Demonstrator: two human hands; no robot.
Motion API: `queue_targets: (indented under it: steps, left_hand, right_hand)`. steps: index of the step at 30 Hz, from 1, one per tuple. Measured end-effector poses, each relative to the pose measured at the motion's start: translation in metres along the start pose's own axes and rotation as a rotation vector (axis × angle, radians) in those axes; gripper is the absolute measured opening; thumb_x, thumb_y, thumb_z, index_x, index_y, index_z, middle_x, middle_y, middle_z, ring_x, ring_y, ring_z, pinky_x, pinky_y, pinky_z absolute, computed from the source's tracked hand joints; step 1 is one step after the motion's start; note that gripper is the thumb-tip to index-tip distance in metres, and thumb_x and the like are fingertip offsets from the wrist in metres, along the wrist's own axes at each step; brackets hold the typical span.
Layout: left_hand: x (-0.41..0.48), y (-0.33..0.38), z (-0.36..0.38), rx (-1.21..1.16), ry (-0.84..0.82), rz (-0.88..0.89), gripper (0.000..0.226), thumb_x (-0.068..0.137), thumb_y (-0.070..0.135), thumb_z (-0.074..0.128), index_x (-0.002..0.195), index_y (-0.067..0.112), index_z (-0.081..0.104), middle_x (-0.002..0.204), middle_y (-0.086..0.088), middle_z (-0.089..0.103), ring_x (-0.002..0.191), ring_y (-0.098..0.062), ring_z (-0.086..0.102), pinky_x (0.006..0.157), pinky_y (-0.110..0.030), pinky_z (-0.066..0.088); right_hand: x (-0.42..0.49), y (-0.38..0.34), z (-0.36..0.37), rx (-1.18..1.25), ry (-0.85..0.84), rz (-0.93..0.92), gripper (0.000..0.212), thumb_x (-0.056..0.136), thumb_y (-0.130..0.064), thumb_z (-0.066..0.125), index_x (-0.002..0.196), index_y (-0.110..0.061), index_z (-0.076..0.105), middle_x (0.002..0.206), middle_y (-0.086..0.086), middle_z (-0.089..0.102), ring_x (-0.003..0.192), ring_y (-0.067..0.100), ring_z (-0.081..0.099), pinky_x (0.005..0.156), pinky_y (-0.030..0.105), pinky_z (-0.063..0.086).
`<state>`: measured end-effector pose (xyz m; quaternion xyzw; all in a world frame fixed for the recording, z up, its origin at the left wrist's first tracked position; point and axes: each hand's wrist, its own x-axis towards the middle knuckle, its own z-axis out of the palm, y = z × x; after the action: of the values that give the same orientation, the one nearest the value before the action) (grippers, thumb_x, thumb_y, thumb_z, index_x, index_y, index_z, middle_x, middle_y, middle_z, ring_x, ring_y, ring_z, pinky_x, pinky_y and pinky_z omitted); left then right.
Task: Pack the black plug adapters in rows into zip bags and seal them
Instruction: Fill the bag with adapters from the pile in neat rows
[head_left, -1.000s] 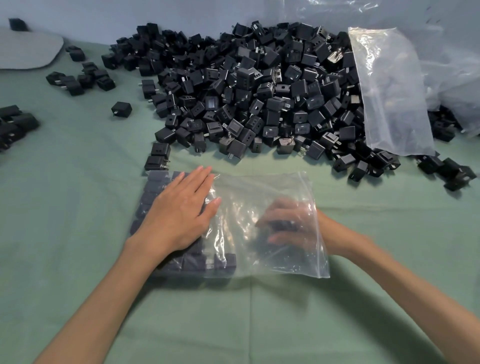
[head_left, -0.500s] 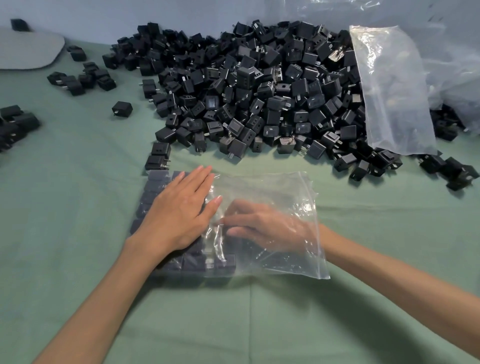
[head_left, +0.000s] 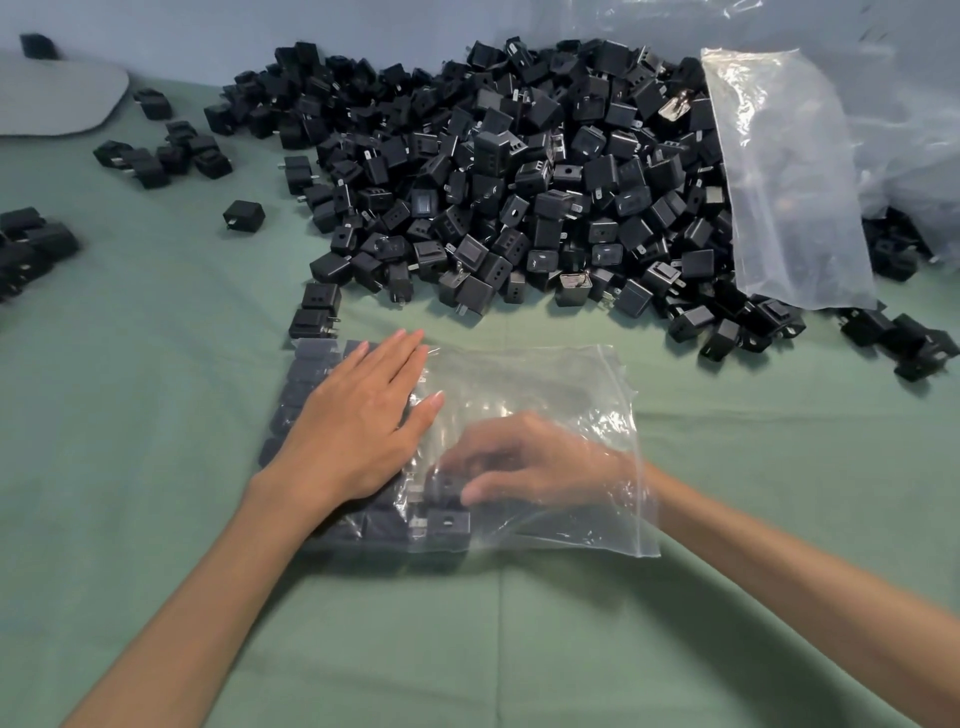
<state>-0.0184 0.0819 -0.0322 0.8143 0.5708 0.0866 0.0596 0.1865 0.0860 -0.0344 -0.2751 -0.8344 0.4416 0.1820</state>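
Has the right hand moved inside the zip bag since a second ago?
Yes. The right hand has slid left, deeper into the zip bag, toward the packed adapters.

Right hand (head_left: 540, 462), inside zip bag (head_left: 571, 374):
- 1 s ago: just inside the bag's open right edge, blurred, curled over something dark.
- 0.5 s ago: reached deep into the bag's left half, fingers stretched out along the bag's middle.
- Now: dropped toward the bag's near edge. Fingers curled, with fingertips (head_left: 449, 464) and thumb on either side of one adapter (head_left: 445, 486), just beyond the adapter row (head_left: 448, 524) along the bag's near edge.

The plastic over the bag's middle now bulges over the knuckles.
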Motion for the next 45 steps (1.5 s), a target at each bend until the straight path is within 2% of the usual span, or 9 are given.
queue_targets:
  steps: [7,11,18,22,28,33,40,42,45]
  left_hand:
    - [-0.002,0.005,-0.004,0.028,0.081,-0.003,0.067,0.096,0.049,0.026,0.151,0.01,0.027,0.16,-0.002,0.02,0.147,-0.013,0.015,0.12,-0.034,0.01]
    - [-0.005,0.009,-0.007,0.06,0.213,-0.016,0.053,0.09,0.042,0.042,0.125,0.007,0.061,0.129,-0.007,0.061,0.117,-0.026,0.057,0.093,-0.042,0.047]
    - [-0.008,0.012,-0.007,0.055,0.221,-0.06,0.042,0.095,0.037,0.045,0.122,0.013,0.066,0.127,0.0,0.064,0.116,-0.017,0.061,0.072,-0.038,0.056]
    - [-0.011,0.018,-0.006,0.018,0.113,-0.137,0.057,0.097,0.044,0.021,0.145,0.021,0.043,0.153,0.009,0.036,0.141,-0.005,0.031,0.1,-0.036,0.044]
    - [-0.017,0.026,-0.003,0.073,-0.087,-0.138,0.077,0.089,0.053,0.0,0.152,0.011,-0.011,0.16,-0.003,-0.019,0.146,-0.011,-0.018,0.117,-0.028,-0.012]
    - [-0.019,0.03,-0.001,0.144,-0.093,-0.158,0.081,0.087,0.058,-0.006,0.15,0.008,-0.018,0.158,-0.008,-0.025,0.145,-0.016,-0.024,0.117,-0.033,-0.015]
    - [-0.018,0.026,0.003,0.144,-0.123,-0.14,0.092,0.072,0.065,-0.025,0.145,0.01,-0.027,0.155,-0.007,-0.033,0.142,-0.015,-0.031,0.116,-0.034,-0.018]
    - [-0.018,0.026,0.004,0.139,-0.124,-0.136,0.092,0.072,0.066,-0.024,0.145,0.01,-0.028,0.154,-0.007,-0.033,0.141,-0.015,-0.032,0.117,-0.034,-0.017]
    - [-0.018,0.024,0.006,0.154,-0.109,-0.13,0.091,0.073,0.065,-0.026,0.144,0.009,-0.029,0.153,-0.007,-0.035,0.141,-0.016,-0.033,0.117,-0.035,-0.017]
  right_hand:
    - [-0.001,-0.001,0.003,0.147,0.03,0.179,0.023,0.076,-0.023,0.08,0.091,-0.015,0.064,0.072,-0.016,0.067,0.062,-0.002,0.062,0.057,0.008,0.044]
    - [-0.003,-0.004,-0.004,0.202,-0.041,0.184,0.027,0.074,-0.024,0.08,0.094,-0.014,0.065,0.08,-0.012,0.069,0.072,0.003,0.066,0.068,0.016,0.05]
    - [-0.002,-0.002,0.004,0.061,0.006,0.094,0.031,0.069,-0.032,0.084,0.089,-0.036,0.061,0.075,-0.019,0.067,0.067,0.002,0.064,0.06,0.011,0.046]
    - [-0.003,0.002,0.006,0.001,0.07,0.084,0.032,0.066,-0.035,0.085,0.087,-0.032,0.061,0.076,-0.015,0.068,0.067,0.004,0.063,0.057,0.011,0.046]
    - [-0.003,0.005,0.01,-0.132,0.127,0.052,0.03,0.064,-0.042,0.084,0.076,-0.027,0.06,0.066,-0.011,0.06,0.062,0.002,0.056,0.053,0.008,0.039]
    - [-0.004,0.001,0.01,-0.144,0.095,0.078,0.033,0.066,-0.051,0.077,0.073,-0.025,0.059,0.066,-0.014,0.055,0.059,0.0,0.051,0.054,0.009,0.037]
    - [-0.045,-0.008,-0.069,0.169,-0.222,0.345,0.024,0.081,-0.011,0.074,0.099,-0.026,0.072,0.088,-0.016,0.073,0.083,-0.002,0.067,0.072,0.014,0.052]
    - [-0.07,0.01,-0.111,-0.025,0.001,0.443,0.021,0.084,-0.007,0.07,0.098,-0.022,0.073,0.094,-0.002,0.074,0.081,0.01,0.068,0.072,0.026,0.054]
    - [-0.099,0.04,-0.149,-0.338,0.968,0.516,0.007,0.086,-0.011,0.068,0.086,-0.018,0.07,0.092,0.015,0.068,0.068,-0.002,0.059,0.071,0.022,0.047]
